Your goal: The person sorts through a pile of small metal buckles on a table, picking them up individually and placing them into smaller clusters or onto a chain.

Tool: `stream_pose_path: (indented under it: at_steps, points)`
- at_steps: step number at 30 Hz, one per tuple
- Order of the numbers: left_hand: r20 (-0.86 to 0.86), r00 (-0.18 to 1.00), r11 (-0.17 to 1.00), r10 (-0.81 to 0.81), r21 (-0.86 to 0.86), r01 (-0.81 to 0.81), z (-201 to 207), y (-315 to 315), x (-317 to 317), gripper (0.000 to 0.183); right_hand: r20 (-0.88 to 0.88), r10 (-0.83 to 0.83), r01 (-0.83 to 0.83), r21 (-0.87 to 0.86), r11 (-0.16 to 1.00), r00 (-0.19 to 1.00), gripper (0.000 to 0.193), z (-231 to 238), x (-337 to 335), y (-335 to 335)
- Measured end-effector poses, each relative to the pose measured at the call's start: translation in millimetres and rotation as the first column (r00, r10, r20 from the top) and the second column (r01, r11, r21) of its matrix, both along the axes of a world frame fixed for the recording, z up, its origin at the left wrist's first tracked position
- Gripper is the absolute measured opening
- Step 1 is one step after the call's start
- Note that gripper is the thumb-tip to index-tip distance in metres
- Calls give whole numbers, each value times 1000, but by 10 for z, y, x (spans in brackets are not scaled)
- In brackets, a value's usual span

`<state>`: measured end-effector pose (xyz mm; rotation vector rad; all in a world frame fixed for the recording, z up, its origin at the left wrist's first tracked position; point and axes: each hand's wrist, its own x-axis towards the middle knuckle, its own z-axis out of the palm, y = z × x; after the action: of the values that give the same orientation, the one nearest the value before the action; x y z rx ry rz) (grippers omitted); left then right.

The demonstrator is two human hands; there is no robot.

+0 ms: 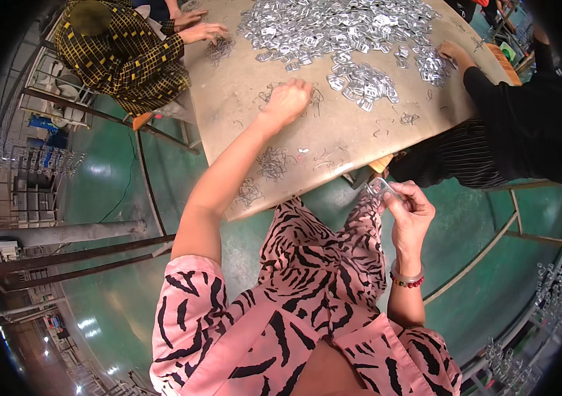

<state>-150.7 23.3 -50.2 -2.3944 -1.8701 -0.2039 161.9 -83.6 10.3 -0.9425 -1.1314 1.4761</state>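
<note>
One metal buckle (378,187), pinched in the right hand (411,206), needs steady holding, while the left hand (289,100) near bent wires (273,162) has a grip I cannot tell.

On my rig's wearer I count one left hand (287,99), one right hand (411,206), one held metal buckle (378,187), one beaded bracelet (407,283); around, one counter (337,130), at least three co-workers (122,53), heaped buckles (340,26) and wire hooks (274,163) past counting.

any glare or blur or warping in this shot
In the head view, straight edges bow and corners go black; in that view too, white glare dots the green floor, piled metal buckles glint, and the right hand looks fairly sharp.
</note>
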Motion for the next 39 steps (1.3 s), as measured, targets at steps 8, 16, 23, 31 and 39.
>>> stream_pose_path:
  at_steps: [8,16,23,31,39]
  points:
    - [127,981,972,144,169,-165,124,-130,-204,13,-17,-10,11,87,996,1000,15,-24,43,-76]
    - [939,294,980,179,-195,25,747,-1144,1075,12,61,-32,33,-5,999,998,20,-52,-22,-154]
    - [891,426,987,-158,130,95,673,-1354,1556,9,41,-104,102,48,994,994,15,-62,-14,-122]
    - [873,475,994,-107,92,56,679,-1313,1569,10,2,-52,52,-44,998,999,15,-74,-45,-35]
    - [873,468,990,-140,110,90,567,-1284,1540,11,51,-16,17,-15,1000,999,15,-85,-59,-2]
